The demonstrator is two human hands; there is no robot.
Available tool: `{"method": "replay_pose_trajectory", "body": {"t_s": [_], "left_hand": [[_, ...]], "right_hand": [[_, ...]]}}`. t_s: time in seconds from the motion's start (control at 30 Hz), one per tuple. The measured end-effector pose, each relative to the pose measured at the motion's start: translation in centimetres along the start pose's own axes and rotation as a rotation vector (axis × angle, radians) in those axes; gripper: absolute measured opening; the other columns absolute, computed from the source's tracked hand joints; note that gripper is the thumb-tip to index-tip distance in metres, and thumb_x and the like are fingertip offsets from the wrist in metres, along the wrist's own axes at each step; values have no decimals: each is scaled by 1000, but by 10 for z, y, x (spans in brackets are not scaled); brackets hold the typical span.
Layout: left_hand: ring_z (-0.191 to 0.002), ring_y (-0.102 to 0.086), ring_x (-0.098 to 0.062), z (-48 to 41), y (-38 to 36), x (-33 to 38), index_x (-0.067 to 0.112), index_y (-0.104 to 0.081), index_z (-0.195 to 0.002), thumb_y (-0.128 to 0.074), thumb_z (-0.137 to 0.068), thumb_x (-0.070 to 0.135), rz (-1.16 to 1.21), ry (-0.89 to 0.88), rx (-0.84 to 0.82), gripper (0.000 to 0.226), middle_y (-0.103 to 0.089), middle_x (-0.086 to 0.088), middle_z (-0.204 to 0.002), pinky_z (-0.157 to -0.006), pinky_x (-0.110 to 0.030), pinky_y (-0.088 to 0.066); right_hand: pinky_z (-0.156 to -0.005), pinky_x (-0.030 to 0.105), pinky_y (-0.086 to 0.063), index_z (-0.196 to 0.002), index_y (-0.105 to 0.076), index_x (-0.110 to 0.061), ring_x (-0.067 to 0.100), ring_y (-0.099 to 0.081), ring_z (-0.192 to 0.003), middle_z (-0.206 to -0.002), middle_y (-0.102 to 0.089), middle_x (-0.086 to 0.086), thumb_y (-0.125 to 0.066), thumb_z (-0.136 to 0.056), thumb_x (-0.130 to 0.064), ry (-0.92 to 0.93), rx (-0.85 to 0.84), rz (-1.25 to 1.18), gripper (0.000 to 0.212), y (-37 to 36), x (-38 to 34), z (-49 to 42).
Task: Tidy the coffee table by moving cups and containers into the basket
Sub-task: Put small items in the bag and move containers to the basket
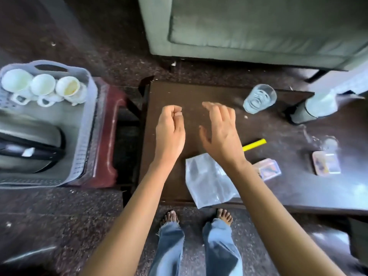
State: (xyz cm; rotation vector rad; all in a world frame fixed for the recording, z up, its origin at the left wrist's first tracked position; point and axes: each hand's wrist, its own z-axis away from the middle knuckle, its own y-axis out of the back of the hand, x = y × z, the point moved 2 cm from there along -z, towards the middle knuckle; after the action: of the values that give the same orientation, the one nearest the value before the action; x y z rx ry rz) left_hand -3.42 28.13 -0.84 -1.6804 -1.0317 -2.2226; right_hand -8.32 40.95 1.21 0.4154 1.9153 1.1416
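Observation:
A grey plastic basket (83,136) stands on a red stool at the left. It holds three white cups (42,87) and a dark kettle (29,144). On the dark coffee table (179,92) a clear glass (259,98) stands at the back, right of my hands. A grey bottle (312,108) lies on its side further right. My left hand (169,134) hovers over the table's left part with loosely curled fingers and holds nothing. My right hand (221,132) hovers beside it, fingers relaxed and spread, empty, short of the glass.
A clear plastic bag (209,182) lies at the table's front edge, a yellow strip (254,144) beside my right wrist. Two small card packs (268,171) (326,163) lie to the right. A grey sofa (258,26) stands behind the table. My feet are at the front edge.

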Motion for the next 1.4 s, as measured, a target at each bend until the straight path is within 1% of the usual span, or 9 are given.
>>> {"method": "replay_pose_trajectory", "body": {"t_s": [0.27, 0.37, 0.47, 0.63, 0.73, 0.87, 1.03, 1.23, 1.4], "left_hand": [[-100, -62, -18, 51, -109, -2, 16, -55, -110, -39, -96, 15, -54, 37, -163, 20, -63, 0, -106, -84, -24, -46], [-96, -61, -17, 66, -142, 0, 13, -55, -109, -40, -97, 13, -70, 53, -188, 19, -62, 0, -103, -71, -9, -38], [-97, -57, -14, 75, -167, -1, 11, -55, -110, -41, -97, 13, -83, 83, -199, 19, -60, 2, -105, -70, -6, -35], [-99, -58, -15, 79, -195, -5, 15, -54, -109, -41, -98, 16, -97, 152, -191, 17, -58, 5, -103, -72, -10, -34], [-102, -60, -17, 80, -204, -10, 14, -53, -109, -40, -99, 16, -78, 183, -166, 17, -58, 5, -104, -81, -20, -41], [-103, -58, -13, 77, -208, -20, 14, -53, -111, -41, -100, 16, -79, 199, -133, 17, -56, 8, -106, -84, -21, -45], [-106, -60, -16, 73, -211, -32, 15, -54, -111, -41, -99, 15, -40, 247, -99, 18, -58, 7, -108, -89, -28, -48], [-100, -64, -19, 63, -196, -34, 13, -55, -108, -42, -97, 13, 42, 247, -51, 18, -58, 8, -101, -85, -26, -48], [-92, -65, -16, 44, -147, -39, 14, -55, -107, -42, -96, 14, 97, 266, 33, 17, -59, 12, -96, -87, -38, -52]], "right_hand": [[-94, 32, -31, -120, -54, -3, 29, -48, -102, -111, -59, 14, -59, -76, -4, -232, -20, 83, 45, 13, 118, 88], [-85, 36, -34, -117, -55, -2, 28, -40, -92, -102, -58, 16, -58, -78, -2, -328, -30, 66, 39, 20, 154, 110], [-86, 43, -40, -119, -55, -3, 36, -45, -91, -104, -57, 17, -58, -78, -2, -364, -108, 78, 41, 22, 182, 120], [-80, 48, -45, -114, -60, -4, 38, -47, -84, -95, -58, 19, -55, -79, 4, -385, -196, 93, 36, 16, 221, 111], [-85, 45, -44, -119, -62, -10, 39, -48, -92, -103, -59, 17, -51, -80, 6, -352, -280, 116, 44, 4, 239, 96], [-87, 42, -43, -123, -63, -16, 36, -46, -102, -116, -57, 13, -50, -80, 10, -269, -378, 142, 52, -12, 252, 73], [-89, 41, -41, -122, -61, -19, 34, -45, -110, -118, -57, 9, -53, -86, 3, -197, -503, 273, 43, -26, 260, 67], [-80, 41, -40, -104, -64, -13, 37, -52, -100, -105, -62, 12, -62, -79, -2, -206, -461, 392, 27, -17, 265, 67], [-73, 46, -45, -104, -63, -5, 42, -55, -87, -96, -59, 20, -59, -82, -5, -210, -184, 372, 22, 0, 230, 45]]}}
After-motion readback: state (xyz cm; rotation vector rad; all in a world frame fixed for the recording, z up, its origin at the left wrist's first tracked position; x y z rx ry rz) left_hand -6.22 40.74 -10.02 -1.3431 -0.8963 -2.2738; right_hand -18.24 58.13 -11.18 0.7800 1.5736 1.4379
